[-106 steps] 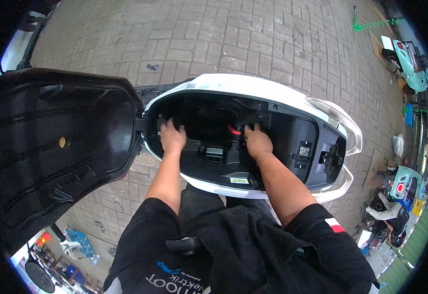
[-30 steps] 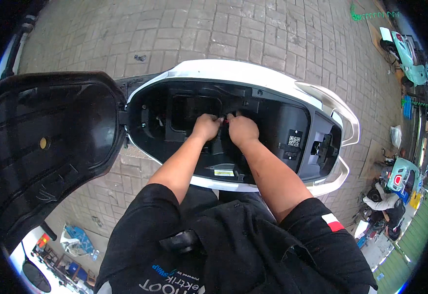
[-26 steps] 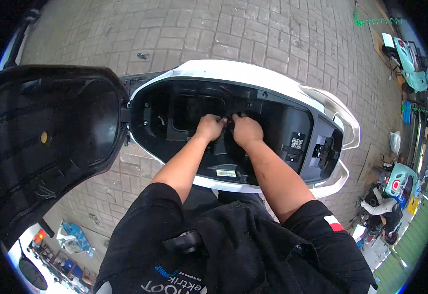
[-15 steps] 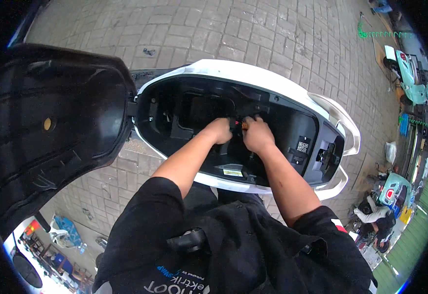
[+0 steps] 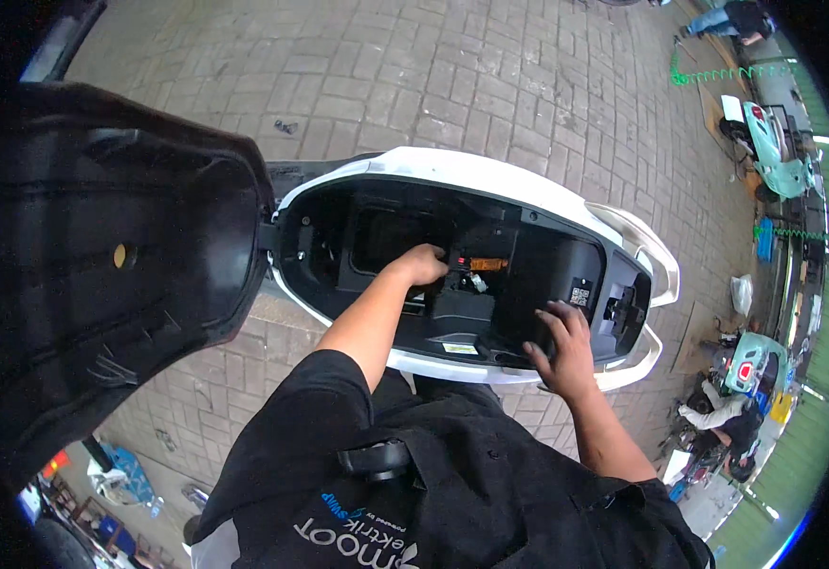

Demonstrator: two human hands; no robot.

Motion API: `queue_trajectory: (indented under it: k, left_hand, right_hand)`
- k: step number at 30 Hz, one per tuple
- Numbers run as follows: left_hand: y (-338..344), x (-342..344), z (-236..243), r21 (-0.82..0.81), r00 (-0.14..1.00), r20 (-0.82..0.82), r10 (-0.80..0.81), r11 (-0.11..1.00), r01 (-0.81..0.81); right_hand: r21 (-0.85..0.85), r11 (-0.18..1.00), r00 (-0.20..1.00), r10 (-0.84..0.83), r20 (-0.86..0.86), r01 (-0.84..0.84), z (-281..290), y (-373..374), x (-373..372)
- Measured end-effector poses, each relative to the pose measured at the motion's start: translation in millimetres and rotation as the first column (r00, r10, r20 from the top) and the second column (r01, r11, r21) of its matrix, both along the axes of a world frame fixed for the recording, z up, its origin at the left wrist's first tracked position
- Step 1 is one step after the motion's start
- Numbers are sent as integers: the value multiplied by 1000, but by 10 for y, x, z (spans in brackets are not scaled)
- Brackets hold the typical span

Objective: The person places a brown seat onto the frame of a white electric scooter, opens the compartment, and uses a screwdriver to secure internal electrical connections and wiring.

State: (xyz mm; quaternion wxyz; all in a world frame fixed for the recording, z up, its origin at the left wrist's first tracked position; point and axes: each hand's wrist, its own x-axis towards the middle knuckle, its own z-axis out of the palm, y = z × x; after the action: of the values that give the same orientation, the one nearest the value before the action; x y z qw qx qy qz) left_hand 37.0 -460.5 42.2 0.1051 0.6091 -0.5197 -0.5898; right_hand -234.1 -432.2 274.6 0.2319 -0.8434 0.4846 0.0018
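A white scooter [image 5: 490, 169] stands before me with its black under-seat compartment [image 5: 538, 242] uncovered. My left hand [image 5: 422, 265] reaches into the middle of it, fingers curled together beside a small red piece. Whatever those fingers grip, if anything, is hidden. Just right of them lies an orange part [image 5: 488, 265], with a crumpled whitish piece [image 5: 478, 283] below it. Over the compartment's near right side, my right hand [image 5: 566, 349] is open and holds nothing, its fingers spread near a black-and-white code label [image 5: 580, 296].
The raised black seat [image 5: 177, 237] fills the left side, hinged to the scooter. White grab rails [image 5: 663, 270] curve around the right end. Mint-green scooters [image 5: 775, 152] and a crouching person [image 5: 732, 427] are at the right. A green coiled hose [image 5: 718, 76] hangs at the far right.
My right hand has left the orange part and moved right and nearer, its fingers opening out. The orange part now shows. My left hand stays near the middle.
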Motion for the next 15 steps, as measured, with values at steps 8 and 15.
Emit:
queue_trajectory:
  k: [8,15]
  left_hand:
    - [-50,87,-108,-38,994,32,-104,994,105]
    - [-57,39,167,-19,976,44,-214,976,215]
  right_hand:
    - [-236,963,977,-164,-139,128,-320,442,-110]
    - [-308,928,966,-246,-81,211,-371,496,-191]
